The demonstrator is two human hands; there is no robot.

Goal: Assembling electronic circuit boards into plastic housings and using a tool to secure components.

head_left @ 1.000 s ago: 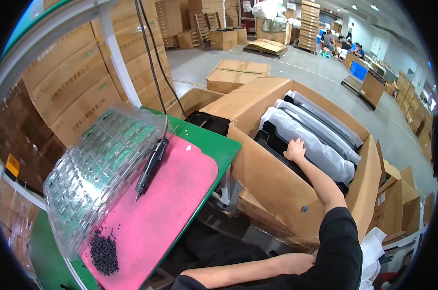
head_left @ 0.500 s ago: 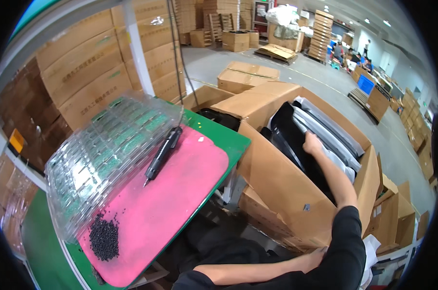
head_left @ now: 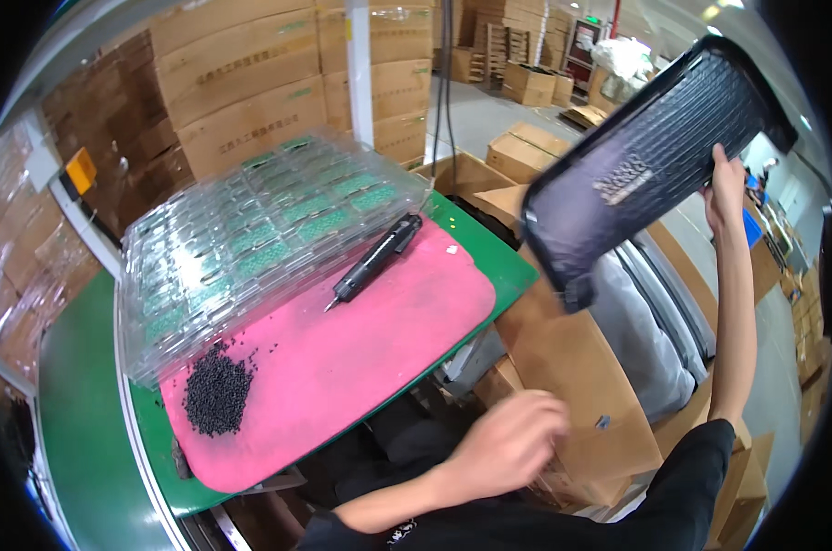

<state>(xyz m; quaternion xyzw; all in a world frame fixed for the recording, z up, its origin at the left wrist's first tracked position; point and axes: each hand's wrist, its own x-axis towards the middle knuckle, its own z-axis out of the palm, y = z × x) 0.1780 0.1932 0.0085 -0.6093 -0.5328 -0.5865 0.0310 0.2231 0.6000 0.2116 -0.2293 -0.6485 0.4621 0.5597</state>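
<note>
Right hand [head_left: 726,188]: fingers closed on one long edge of the black, ribbed plastic panel [head_left: 659,151].
Panel's place: raised and tilted above the open brown cardboard carton [head_left: 577,367], hiding part of its opening.
Left hand [head_left: 512,443]: fingers loosely curled, blurred; whether they hold anything cannot be told.
In the way: the carton's near wall stands between that hand and the grey-white wrapped pieces [head_left: 638,331].
Green-topped workbench [head_left: 76,395]: pink rectangular mat [head_left: 370,367] along its front edge, black pen-shaped screwdriver [head_left: 376,262] near the mat's back edge, small black parts [head_left: 218,390] heaped by its left end, clear plastic trays [head_left: 278,230] behind.
</note>
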